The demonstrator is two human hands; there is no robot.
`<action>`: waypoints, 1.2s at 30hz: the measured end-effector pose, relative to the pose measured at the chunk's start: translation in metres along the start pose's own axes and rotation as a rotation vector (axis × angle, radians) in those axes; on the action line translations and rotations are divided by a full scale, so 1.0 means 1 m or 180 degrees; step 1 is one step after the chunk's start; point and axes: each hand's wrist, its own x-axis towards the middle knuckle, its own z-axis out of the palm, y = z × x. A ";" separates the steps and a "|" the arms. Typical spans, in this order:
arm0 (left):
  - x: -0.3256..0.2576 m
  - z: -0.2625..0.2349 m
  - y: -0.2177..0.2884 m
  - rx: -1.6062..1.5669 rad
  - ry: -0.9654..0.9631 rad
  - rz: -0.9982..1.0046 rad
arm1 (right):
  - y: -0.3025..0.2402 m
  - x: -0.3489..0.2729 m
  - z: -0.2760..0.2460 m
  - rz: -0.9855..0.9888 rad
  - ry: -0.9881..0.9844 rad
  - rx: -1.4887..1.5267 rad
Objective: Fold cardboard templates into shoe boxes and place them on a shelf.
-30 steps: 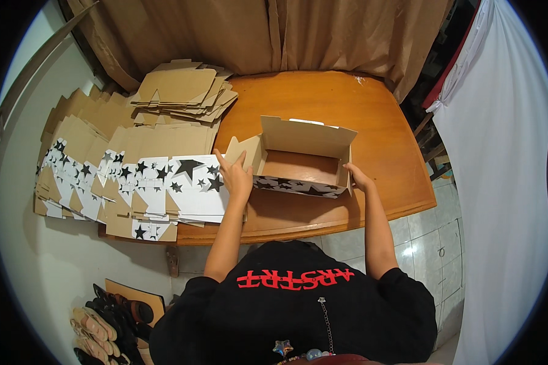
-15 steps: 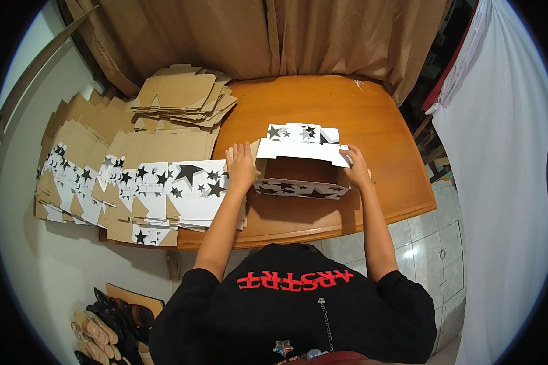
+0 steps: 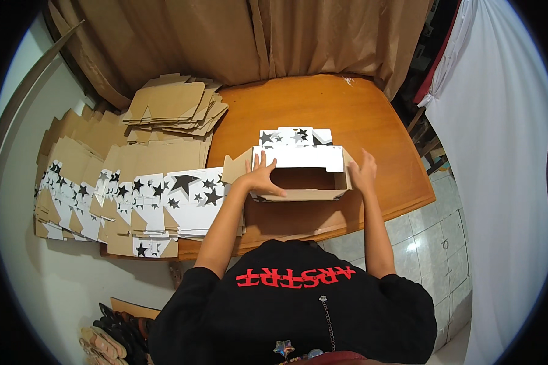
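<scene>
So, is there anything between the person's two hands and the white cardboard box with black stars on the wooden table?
Nothing visible is in the way. The left hand already touches the left side of the white cardboard box with black stars, and the right hand rests against its right end. The stacks of flat cardboard blanks lie apart, further left.
</scene>
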 end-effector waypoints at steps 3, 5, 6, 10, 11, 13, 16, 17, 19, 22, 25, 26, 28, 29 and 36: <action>-0.003 0.010 0.010 0.0481 -0.0161 0.0017 | 0.042 -0.002 -0.003 0.1667 0.0406 0.1009; -0.010 0.013 0.018 0.0527 -0.0070 0.0072 | 0.054 -0.005 -0.015 0.2553 -0.0334 0.3381; -0.013 0.017 0.020 0.0561 0.0028 0.0115 | 0.058 -0.008 -0.017 0.2561 -0.0312 0.3384; -0.020 0.024 0.022 0.0389 0.0239 0.0367 | 0.019 -0.006 -0.039 0.1635 -0.0439 0.4880; -0.020 0.027 0.020 0.0148 0.0452 0.0536 | 0.010 -0.003 -0.037 0.1460 -0.0595 0.4323; -0.021 0.027 0.023 0.0344 0.0365 0.0472 | -0.012 -0.002 -0.030 0.0899 -0.0752 0.3406; -0.019 0.027 0.026 0.0561 0.0279 0.0397 | -0.027 -0.001 0.008 0.0456 -0.0464 0.2370; -0.018 0.028 0.026 0.0568 0.0279 0.0364 | -0.036 -0.001 0.016 0.0396 -0.0379 0.1812; -0.017 0.028 0.027 0.0626 0.0319 0.0278 | -0.048 -0.003 0.029 0.0265 -0.0281 0.1080; -0.014 0.027 0.029 0.0725 0.0342 0.0190 | -0.056 -0.004 0.036 0.0509 -0.0463 0.0405; -0.013 0.029 0.024 0.0733 0.0366 0.0186 | -0.088 0.000 0.015 0.0899 -0.0834 -0.0234; -0.013 0.029 0.024 0.0724 0.0397 0.0224 | -0.091 0.001 0.014 0.0902 -0.0833 -0.0238; -0.013 0.029 0.027 0.0760 0.0371 0.0199 | -0.096 0.002 0.016 0.1040 -0.0927 -0.0555; -0.014 0.028 0.028 0.0798 0.0348 0.0169 | -0.098 0.002 0.018 0.1036 -0.0929 -0.0552; -0.034 0.019 0.034 0.0579 0.0819 0.0229 | -0.095 -0.008 0.038 0.0938 -0.0340 -0.1036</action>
